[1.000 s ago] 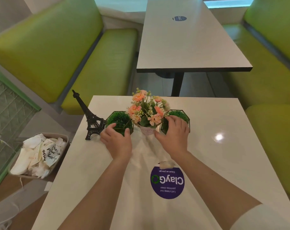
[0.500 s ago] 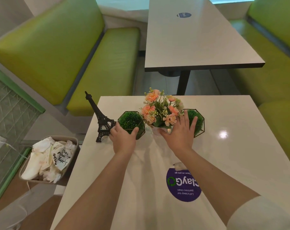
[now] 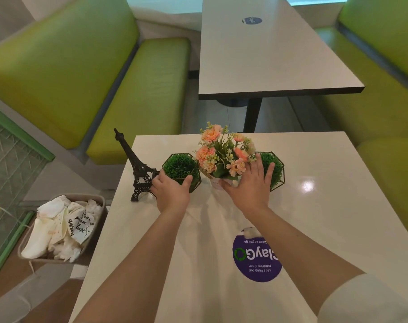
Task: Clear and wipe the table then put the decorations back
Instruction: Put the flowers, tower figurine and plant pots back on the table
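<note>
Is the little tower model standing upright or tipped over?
Upright. The tower model stands on its four legs at the table's left edge, spire pointing up, beside the left hand.

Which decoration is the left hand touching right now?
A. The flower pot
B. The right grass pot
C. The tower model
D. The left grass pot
D: the left hand curls around the near side of the left grass pot, with the tower model standing just to its left and the flower pot to its right.

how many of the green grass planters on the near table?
2. One grass planter sits left of the flower pot, under the left hand; the other grass planter sits right of it, partly behind the right hand.
</note>
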